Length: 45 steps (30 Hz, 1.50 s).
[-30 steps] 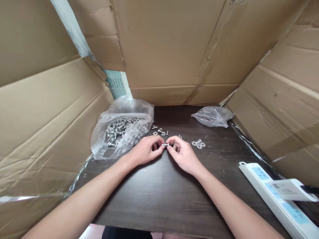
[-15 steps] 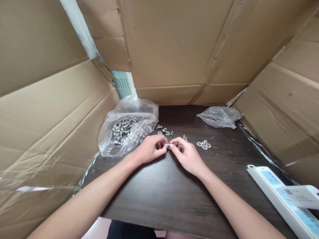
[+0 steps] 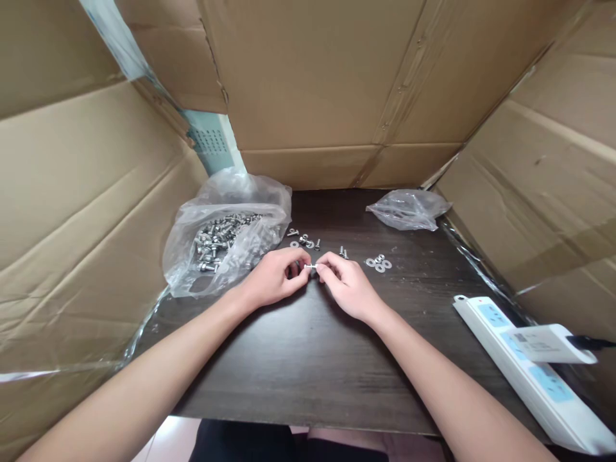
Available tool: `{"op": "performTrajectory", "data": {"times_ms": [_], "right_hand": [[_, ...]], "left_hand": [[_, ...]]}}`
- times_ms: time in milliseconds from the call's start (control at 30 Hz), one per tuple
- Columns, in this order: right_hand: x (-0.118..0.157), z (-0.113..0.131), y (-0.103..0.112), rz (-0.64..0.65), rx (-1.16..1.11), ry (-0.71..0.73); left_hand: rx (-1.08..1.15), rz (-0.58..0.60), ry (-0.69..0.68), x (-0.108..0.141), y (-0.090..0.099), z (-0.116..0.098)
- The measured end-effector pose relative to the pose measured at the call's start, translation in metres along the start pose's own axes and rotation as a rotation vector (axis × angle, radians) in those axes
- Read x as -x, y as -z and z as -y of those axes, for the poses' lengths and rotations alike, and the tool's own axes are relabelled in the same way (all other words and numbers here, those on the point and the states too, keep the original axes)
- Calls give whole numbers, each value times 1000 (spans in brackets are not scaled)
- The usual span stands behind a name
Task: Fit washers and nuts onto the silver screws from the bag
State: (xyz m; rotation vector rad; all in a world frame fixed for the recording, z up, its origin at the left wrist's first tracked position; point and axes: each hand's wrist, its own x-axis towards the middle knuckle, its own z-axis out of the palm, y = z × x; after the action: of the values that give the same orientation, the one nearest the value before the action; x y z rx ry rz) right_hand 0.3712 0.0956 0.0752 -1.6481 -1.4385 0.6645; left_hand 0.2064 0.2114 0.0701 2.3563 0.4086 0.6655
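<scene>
Between my two hands, just above the dark table, a small silver bolt [image 3: 311,266] lies level. My left hand [image 3: 279,274] pinches its left end with thumb and fingertips. The other end is pinched by my right hand [image 3: 347,281]. What else sits on the bolt is too small to make out. Beyond my fingers lie loose bolts [image 3: 317,244] and flat washers [image 3: 294,244]. To the right of my right hand is a cluster of washers [image 3: 380,267], with a couple of bolts [image 3: 343,253] nearer to it.
A clear plastic bag [image 3: 173,256] full of bolts stands open at the left. A second plastic bag [image 3: 409,209] lies at the back right. Along the right side is a white power strip [image 3: 524,378] with an adapter [image 3: 548,343]. Cardboard walls [image 3: 317,83] surround the dark table [image 3: 298,359].
The camera view has shifted, so everything sits further left and slightly higher. Both hands keep their pinch on the bolt, with the fingers a little changed.
</scene>
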Motion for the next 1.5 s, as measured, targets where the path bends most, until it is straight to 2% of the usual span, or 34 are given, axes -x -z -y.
{"op": "performTrajectory", "data": {"times_ms": [567, 1200, 1367, 1500], "right_hand": [[0, 3, 3, 45, 26, 11], [0, 2, 5, 28, 86, 48], [0, 2, 8, 40, 34, 9], [2, 2, 6, 52, 39, 43]], "left_hand": [[21, -8, -15, 1, 0, 1], [3, -24, -38, 0, 1, 0], [-16, -19, -43, 2, -1, 1], [-19, -19, -38, 1, -2, 2]]}}
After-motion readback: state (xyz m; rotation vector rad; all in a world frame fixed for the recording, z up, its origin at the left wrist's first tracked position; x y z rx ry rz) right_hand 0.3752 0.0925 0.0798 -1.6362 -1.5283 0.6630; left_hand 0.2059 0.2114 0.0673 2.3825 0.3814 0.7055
